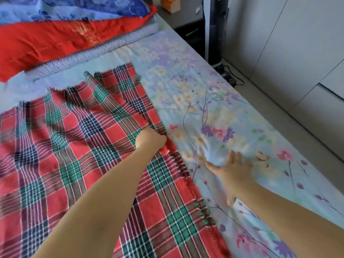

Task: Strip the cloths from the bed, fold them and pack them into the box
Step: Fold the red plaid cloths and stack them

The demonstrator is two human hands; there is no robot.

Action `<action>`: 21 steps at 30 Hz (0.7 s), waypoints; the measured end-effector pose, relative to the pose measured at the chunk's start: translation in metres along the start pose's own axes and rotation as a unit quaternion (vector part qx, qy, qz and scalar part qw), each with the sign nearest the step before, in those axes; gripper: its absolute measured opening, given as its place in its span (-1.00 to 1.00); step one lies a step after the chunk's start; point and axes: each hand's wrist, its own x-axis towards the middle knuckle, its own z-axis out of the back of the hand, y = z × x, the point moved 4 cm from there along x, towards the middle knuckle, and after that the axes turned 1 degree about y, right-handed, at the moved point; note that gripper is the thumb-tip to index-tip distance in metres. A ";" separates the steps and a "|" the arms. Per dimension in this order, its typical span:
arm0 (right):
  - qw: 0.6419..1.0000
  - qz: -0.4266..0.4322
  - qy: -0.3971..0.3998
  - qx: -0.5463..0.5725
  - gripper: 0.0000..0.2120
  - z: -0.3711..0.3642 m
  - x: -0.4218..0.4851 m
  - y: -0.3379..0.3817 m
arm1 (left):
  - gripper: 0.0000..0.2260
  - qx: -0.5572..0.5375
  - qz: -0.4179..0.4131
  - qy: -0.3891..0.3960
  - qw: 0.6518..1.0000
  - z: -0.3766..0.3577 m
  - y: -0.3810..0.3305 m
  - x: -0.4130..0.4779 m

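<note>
Looking down from the head view, the plaid cloth lies spread over the left part of the bed. Its frayed right edge runs diagonally toward the bed's near edge, and its far end is rumpled into a ridge. The left hand reaches across it with fingers curled tight round a bunch of that right edge, about midway along. This looks like the grip for drawing the edge over to begin a fold. The right hand lies just beside that edge on the floral sheet, palm down, its fingers straight and spread, holding nothing. It probably pins the sheet so it does not ride along with the cloth; small creases fan out from under it. At the bed's far-left corner a red cloth and a blue cloth rest on a folded lilac blanket, likely waiting their turn. No box is in view. I judge the task to be at an early stage: one cloth is in hand and nothing shows as packed.
</note>
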 end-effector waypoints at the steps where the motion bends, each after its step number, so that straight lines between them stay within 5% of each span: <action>1: 1.000 -0.001 0.001 -0.001 0.23 0.001 0.000 0.000 | -0.73 0.002 0.000 0.002 1.000 0.000 -0.001 0.001; 7: 1.000 0.002 0.012 0.006 0.23 0.001 0.003 0.000 | -0.80 0.064 -0.031 0.025 0.997 0.004 -0.003 0.009; 13: 1.000 0.014 -0.008 0.022 0.00 0.003 0.003 0.000 | -0.80 -0.041 -0.045 -0.006 0.998 0.022 -0.009 0.018; 17: 0.999 0.009 -0.017 0.029 -0.08 0.001 0.006 0.000 | -0.74 0.053 -0.091 -0.026 0.994 0.029 -0.037 0.007; 21: 1.000 0.005 0.000 0.012 0.12 -0.001 0.006 0.000 | -0.80 0.123 -0.071 -0.001 0.990 0.000 -0.035 0.008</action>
